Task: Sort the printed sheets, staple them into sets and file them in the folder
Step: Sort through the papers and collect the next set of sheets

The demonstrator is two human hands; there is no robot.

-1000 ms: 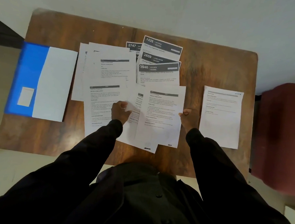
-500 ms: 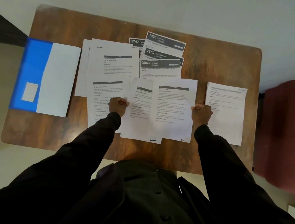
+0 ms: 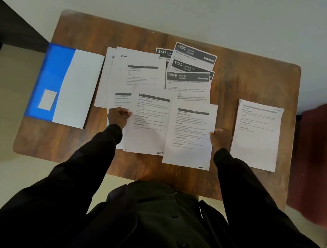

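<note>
Gripping one printed sheet (image 3: 189,136) by its right edge, the right hand (image 3: 220,138) had drawn it clear of the sheet (image 3: 148,123) pinched in the left hand (image 3: 119,117). A second earlier they overlapped, so sorting was under way. Other sheets lay fanned across the table (image 3: 254,75); the blue folder (image 3: 65,85) waited at the left, no stapler visible.

Folder (image 3: 54,81) on table (image 3: 254,75), far left, overhanging left edge. Overlapping sheet pile (image 3: 135,74) just right of folder. Header cards (image 3: 191,68) fanned behind centre, overlapping each other. Two sheets (image 3: 149,123) at front centre, right one overlapping left. Single sheet (image 3: 257,135) far right, apart from rest.
</note>
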